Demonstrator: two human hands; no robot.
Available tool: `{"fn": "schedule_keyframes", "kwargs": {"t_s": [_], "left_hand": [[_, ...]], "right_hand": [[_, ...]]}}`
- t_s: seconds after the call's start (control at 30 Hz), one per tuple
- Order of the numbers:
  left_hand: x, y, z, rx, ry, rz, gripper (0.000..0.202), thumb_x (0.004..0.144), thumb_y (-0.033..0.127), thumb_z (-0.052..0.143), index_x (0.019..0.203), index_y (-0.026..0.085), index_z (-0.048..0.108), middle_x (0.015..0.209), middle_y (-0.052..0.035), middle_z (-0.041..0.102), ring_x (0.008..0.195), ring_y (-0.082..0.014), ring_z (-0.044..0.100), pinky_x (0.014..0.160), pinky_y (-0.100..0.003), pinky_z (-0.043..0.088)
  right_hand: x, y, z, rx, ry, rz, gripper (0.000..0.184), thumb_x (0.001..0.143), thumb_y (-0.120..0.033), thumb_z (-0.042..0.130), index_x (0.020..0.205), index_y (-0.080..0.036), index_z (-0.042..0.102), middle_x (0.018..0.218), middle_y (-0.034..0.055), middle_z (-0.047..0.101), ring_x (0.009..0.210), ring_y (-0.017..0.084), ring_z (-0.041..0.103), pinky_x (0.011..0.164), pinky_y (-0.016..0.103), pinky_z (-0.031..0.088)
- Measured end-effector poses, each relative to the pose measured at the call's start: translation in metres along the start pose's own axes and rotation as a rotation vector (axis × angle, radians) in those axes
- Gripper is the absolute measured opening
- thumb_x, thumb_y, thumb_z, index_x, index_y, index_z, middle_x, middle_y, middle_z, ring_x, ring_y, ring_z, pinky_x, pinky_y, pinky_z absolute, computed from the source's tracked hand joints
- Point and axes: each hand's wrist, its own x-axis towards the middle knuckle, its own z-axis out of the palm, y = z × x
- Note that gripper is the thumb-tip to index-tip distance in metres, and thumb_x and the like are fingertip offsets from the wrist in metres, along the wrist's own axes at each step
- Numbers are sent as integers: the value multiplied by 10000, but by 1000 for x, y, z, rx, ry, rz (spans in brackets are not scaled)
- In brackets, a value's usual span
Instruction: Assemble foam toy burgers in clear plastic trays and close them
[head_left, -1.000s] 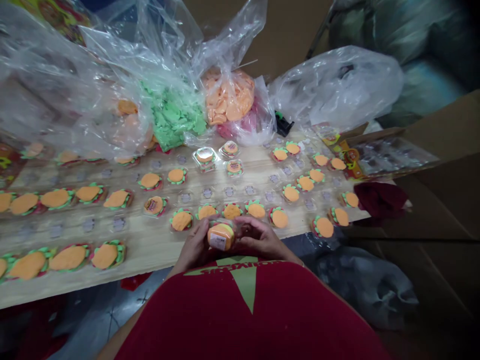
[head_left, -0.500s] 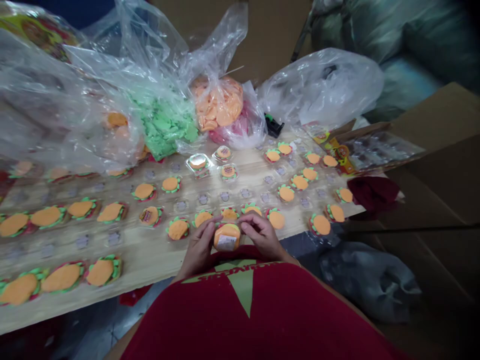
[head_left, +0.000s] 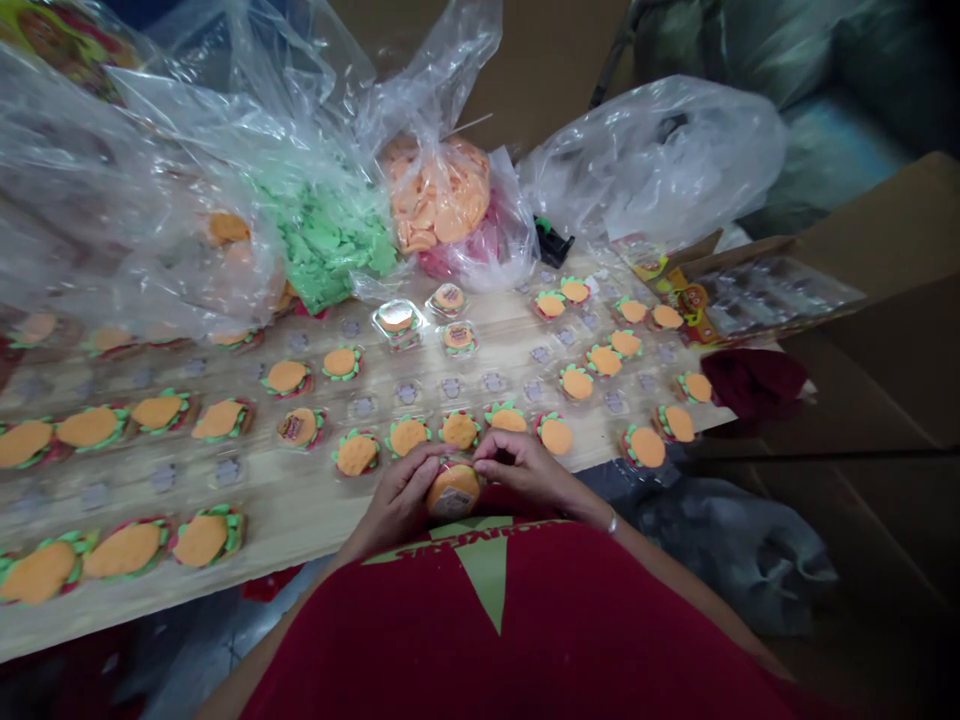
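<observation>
Head view: my left hand [head_left: 395, 497] and right hand [head_left: 525, 468] each have their grip clamped on one orange burger toy [head_left: 452, 488], held between them at the near edge of the worktop [head_left: 300, 510], just before rows of similar toys.

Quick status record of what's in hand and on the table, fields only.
left hand: grip on the orange burger piece, left side
right hand: fingertips on the same piece, right side
table: wooden, rows of orange, green-edged burger pieces
closed clear cases: a few at centre
bags behind: green parts, orange discs
right edge: printed packaging, dark red cloth
</observation>
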Motion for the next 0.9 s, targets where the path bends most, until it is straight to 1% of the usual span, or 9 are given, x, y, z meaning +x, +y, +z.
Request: {"fn": "schedule_keyframes", "kwargs": {"t_s": [0.13, 0.23, 0.3, 0.4, 0.47, 0.53, 0.6, 0.73, 0.9], "left_hand": [[0, -3, 0, -83, 18, -49, 359, 797, 440, 615, 964, 147, 738, 951, -93, 706, 864, -227, 615, 785, -296, 458], [1, -2, 2, -75, 4, -18, 335, 785, 427, 639, 939, 154, 756, 973, -100, 709, 919, -238, 611, 834, -302, 448], [1, -1, 4, -107, 14, -15, 316, 759, 414, 678, 933, 163, 759, 982, -98, 712, 937, -240, 614, 853, -307, 447], [2, -3, 9, -289, 111, -96, 291, 698, 399, 748, 868, 164, 741, 870, -74, 717, 791, -203, 631, 755, -306, 481], [2, -4, 11, -360, 134, -135, 283, 665, 392, 778, 799, 149, 721, 797, -59, 710, 706, -175, 621, 691, -291, 487], [2, -5, 12, -347, 118, -121, 281, 648, 381, 793, 770, 140, 717, 766, -52, 704, 691, -163, 615, 672, -272, 483], [2, -6, 11, -321, 84, -95, 271, 663, 371, 786, 797, 143, 728, 773, -49, 706, 714, -160, 617, 681, -257, 480], [1, -8, 10, -320, -5, -118, 283, 730, 360, 736, 921, 151, 736, 919, -80, 724, 821, -185, 636, 742, -271, 484], [2, -8, 12, -296, -25, -123, 248, 746, 338, 725, 914, 155, 734, 905, -74, 718, 825, -186, 632, 761, -279, 484]], "right_hand": [[3, -3, -1, 17, -40, 33, 328, 818, -471, 634, 757, -152, 582, 731, 1, 558, 690, 116, 489, 618, 231, 383], [8, -7, 0, 36, -91, 24, 306, 807, -458, 647, 787, -158, 589, 729, -6, 558, 682, 112, 485, 623, 229, 386], [13, -10, 2, 33, -92, 0, 293, 803, -440, 653, 766, -158, 583, 710, -11, 551, 660, 105, 473, 606, 224, 380], [18, -10, 4, 6, -64, -27, 278, 813, -411, 643, 725, -155, 578, 686, -9, 543, 641, 102, 467, 579, 218, 369], [19, -9, 5, 13, -74, -15, 257, 812, -402, 647, 760, -156, 594, 697, -11, 544, 647, 102, 472, 581, 217, 370], [19, -9, 6, 24, -90, -9, 248, 811, -399, 650, 791, -157, 600, 726, -10, 552, 669, 103, 481, 600, 218, 376], [18, -9, 5, 19, -90, -19, 254, 812, -400, 650, 780, -154, 596, 745, -5, 563, 693, 106, 489, 619, 222, 379], [15, -9, 3, 46, -64, 17, 276, 812, -418, 646, 755, -153, 589, 725, -7, 564, 682, 107, 489, 623, 228, 382], [14, -10, 0, 63, -82, 10, 244, 811, -391, 650, 782, -155, 597, 747, -4, 575, 693, 106, 499, 635, 231, 392]]}}
